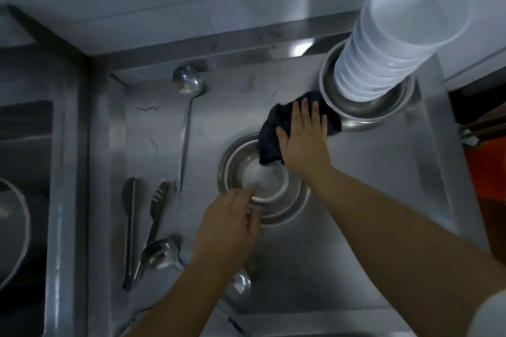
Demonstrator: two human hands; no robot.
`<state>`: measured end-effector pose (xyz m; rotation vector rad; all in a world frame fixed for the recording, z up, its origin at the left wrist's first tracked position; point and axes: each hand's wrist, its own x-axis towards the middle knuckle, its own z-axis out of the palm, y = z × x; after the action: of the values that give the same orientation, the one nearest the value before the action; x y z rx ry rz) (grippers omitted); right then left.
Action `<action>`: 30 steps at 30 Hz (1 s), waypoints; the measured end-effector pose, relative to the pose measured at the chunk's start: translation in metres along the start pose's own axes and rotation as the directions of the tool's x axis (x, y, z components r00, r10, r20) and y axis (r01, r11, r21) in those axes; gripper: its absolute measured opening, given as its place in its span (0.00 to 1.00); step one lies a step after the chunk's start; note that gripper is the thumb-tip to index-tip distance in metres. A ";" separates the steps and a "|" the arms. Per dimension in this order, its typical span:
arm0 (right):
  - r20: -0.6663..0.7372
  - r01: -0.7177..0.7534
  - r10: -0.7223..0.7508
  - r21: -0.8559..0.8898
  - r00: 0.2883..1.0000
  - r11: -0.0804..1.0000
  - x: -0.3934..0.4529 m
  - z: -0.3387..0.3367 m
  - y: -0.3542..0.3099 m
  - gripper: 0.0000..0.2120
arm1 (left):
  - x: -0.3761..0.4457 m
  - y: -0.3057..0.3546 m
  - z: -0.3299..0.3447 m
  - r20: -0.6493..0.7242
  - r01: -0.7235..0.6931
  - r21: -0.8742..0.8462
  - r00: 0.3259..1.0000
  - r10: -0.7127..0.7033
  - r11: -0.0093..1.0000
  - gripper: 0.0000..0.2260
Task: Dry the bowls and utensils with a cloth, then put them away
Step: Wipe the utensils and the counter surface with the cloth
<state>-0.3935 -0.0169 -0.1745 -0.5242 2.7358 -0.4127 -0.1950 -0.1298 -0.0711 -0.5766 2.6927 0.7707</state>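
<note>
A small white bowl sits inside stacked steel bowls in the middle of the steel counter. My left hand pinches the white bowl's near rim. My right hand lies flat, fingers spread, on a dark cloth that drapes over the far edge of the bowls. A tall stack of white bowls stands in another steel bowl at the back right. A ladle, tongs, a slotted utensil and a big spoon lie to the left.
The steel counter has a raised rim all round. A sink with a round pan sits at the far left. Another spoon lies under my left forearm. Tiled wall behind; something orange at the right edge.
</note>
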 end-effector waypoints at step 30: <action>-0.049 0.155 -0.156 -0.026 0.987 0.988 0.078 0.013 -0.105 0.33 | 0.031 -0.081 -0.065 0.045 -0.049 -0.151 0.997 0.056 0.987 0.13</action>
<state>-0.4250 -0.1443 -0.1710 -0.7461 2.7608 -0.4395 -0.1960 -0.2375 -0.0650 -0.5149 2.6305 0.9949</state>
